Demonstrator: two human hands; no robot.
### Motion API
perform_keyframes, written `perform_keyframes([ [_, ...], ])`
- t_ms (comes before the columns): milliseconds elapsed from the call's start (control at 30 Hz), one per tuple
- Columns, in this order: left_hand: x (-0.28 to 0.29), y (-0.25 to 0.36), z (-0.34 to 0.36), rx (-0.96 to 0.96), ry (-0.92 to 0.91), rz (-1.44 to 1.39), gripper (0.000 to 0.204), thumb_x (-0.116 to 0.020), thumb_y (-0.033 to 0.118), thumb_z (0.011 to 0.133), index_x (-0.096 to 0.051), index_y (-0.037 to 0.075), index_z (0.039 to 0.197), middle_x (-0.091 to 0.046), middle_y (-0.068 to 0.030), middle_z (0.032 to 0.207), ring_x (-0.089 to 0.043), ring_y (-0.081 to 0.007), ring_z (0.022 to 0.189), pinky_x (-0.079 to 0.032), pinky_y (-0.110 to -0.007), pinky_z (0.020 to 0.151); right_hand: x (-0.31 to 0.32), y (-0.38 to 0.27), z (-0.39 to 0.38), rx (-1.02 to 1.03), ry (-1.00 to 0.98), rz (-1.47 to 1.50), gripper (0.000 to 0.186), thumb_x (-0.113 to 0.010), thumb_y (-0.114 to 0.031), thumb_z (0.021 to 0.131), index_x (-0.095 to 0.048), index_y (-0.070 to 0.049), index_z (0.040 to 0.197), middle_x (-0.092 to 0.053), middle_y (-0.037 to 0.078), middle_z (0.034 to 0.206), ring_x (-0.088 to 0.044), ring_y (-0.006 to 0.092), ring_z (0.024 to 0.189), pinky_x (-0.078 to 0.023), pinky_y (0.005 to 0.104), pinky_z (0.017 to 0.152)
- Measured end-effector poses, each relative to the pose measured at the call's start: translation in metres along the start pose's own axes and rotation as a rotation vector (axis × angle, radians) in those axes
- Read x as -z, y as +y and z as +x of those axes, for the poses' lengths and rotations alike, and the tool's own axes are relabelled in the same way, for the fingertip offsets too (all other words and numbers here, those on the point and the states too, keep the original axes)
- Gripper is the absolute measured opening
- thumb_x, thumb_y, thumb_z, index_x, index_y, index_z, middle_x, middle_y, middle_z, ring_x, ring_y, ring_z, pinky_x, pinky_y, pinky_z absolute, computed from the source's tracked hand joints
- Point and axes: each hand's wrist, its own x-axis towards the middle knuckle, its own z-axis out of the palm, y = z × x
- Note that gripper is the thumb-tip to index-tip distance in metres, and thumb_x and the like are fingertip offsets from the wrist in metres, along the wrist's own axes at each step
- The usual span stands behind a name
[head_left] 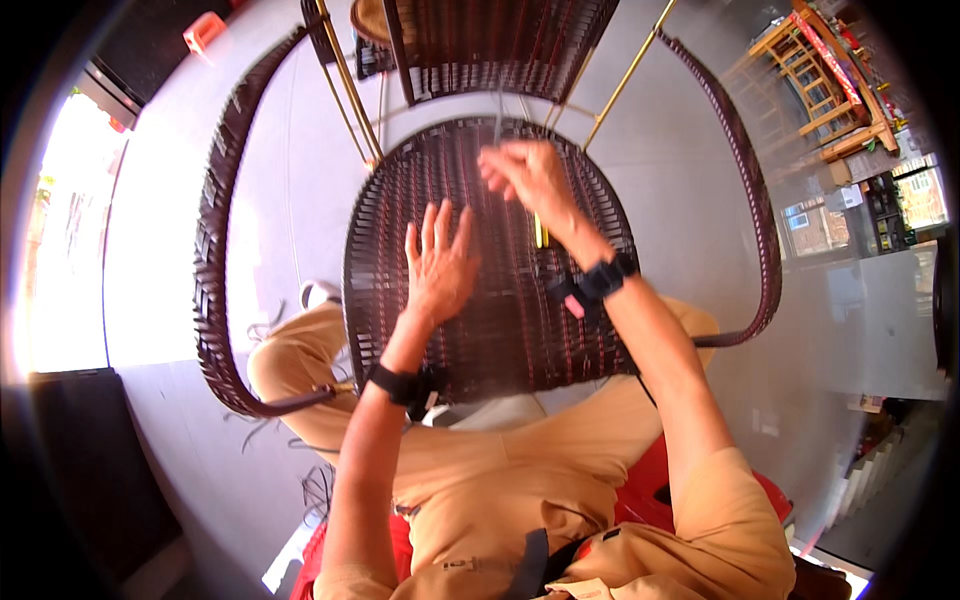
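Observation:
A dark brown woven chair seat (470, 340) lies before me between two curved woven armrests (745, 190). My left hand (437, 262) has its fingers spread over the seat's middle. Higher and to the right, my right hand (525, 175) has curled, pinched fingers near the seat's far edge; a faint, blurred grey strand (499, 115) rises just above them, and whether they hold it is unclear. A yellow object (541, 232), perhaps a tool handle, shows on the seat just under my right hand, partly hidden.
A woven backrest (500, 50) with gold metal rods (625, 85) stands beyond the seat. My bent legs are beneath it. Loose dark strands (318, 490) lie on the grey floor (200, 450) at left. A red stool (205, 32) is upper left, wooden furniture (810, 80) upper right.

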Motion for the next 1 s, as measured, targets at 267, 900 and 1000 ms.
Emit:
perform_keyframes([
  [267, 0.044, -0.009, 0.013, 0.041, -0.229, -0.343, 0.057, -0.061, 0.017, 0.086, -0.041, 0.011, 0.138, -0.035, -0.0152, 0.143, -0.028, -0.0304, 0.136, -0.02, -0.046, 0.111, -0.021, -0.022, -0.071, -0.075, 0.158, 0.219, 0.03, -0.063, -0.03, 0.087, -0.07, -0.002, 0.077, -0.067, 0.008, 0.073, -0.063, 0.0108, 0.06, -0.046, 0.0208, 0.046],
  [900, 0.063, 0.076, 0.04, -0.192, -0.079, -0.882, 0.026, -0.05, 0.006, 0.092, -0.06, -0.001, 0.114, -0.067, -0.0114, 0.104, -0.061, -0.0166, 0.099, -0.04, -0.031, 0.098, 0.004, -0.014, -0.119, 0.185, 0.596, 0.149, 0.012, -0.072, -0.003, 0.078, -0.07, 0.003, 0.088, -0.059, 0.005, 0.072, -0.053, 0.009, 0.061, -0.041, 0.024, 0.053],
  [1000, 0.066, 0.076, 0.049, -0.325, -0.001, -0.731, 0.024, -0.061, 0.003, 0.083, -0.065, -0.002, 0.107, -0.07, -0.0138, 0.094, -0.065, -0.017, 0.089, -0.047, -0.029, 0.087, 0.011, -0.021, -0.119, 0.197, 0.629, 0.154, 0.01, -0.073, -0.003, 0.077, -0.071, 0.001, 0.086, -0.059, 0.005, 0.068, -0.053, 0.0096, 0.059, -0.041, 0.0247, 0.052],
])
